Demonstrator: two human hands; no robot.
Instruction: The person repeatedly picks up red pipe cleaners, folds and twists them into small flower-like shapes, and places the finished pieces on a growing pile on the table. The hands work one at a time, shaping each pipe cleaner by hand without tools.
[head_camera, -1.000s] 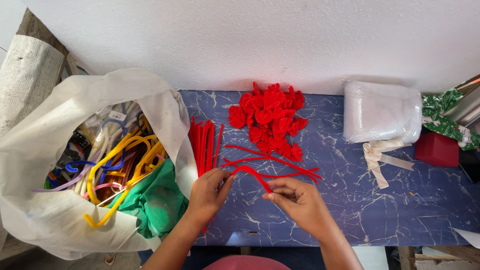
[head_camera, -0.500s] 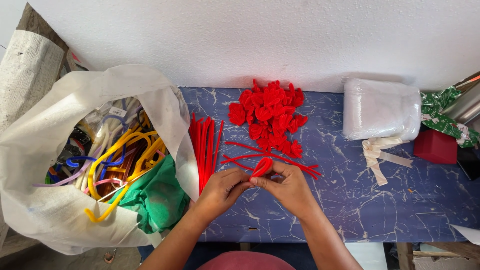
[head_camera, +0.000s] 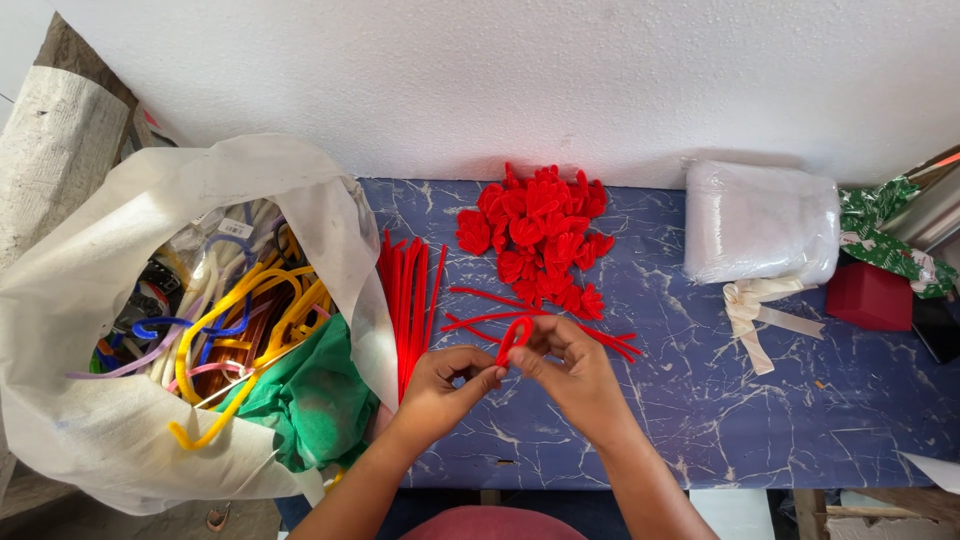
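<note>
The blue desk (head_camera: 760, 400) carries a smooth, faintly glossy marble-patterned covering veined in white. The looped red pipe cleaner (head_camera: 513, 336) pinched between the hands is fuzzy, matt chenille, as are the straight red stems (head_camera: 408, 300) and the heap of red folded pieces (head_camera: 540, 235). The large white bag (head_camera: 100, 440) looks like soft, matt plastic. The clear wrapped white packet (head_camera: 760, 222) is glossy film. The cream ribbon (head_camera: 755, 310) shows a satin sheen. The wall (head_camera: 500, 80) is rough white plaster.

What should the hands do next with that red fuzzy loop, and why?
Probably pinch and twist the loop's ends shut. Both hands, left hand and right hand, hold the red pipe cleaner bent into an open loop, while the pile of finished red shapes behind looks tightly folded.
</note>
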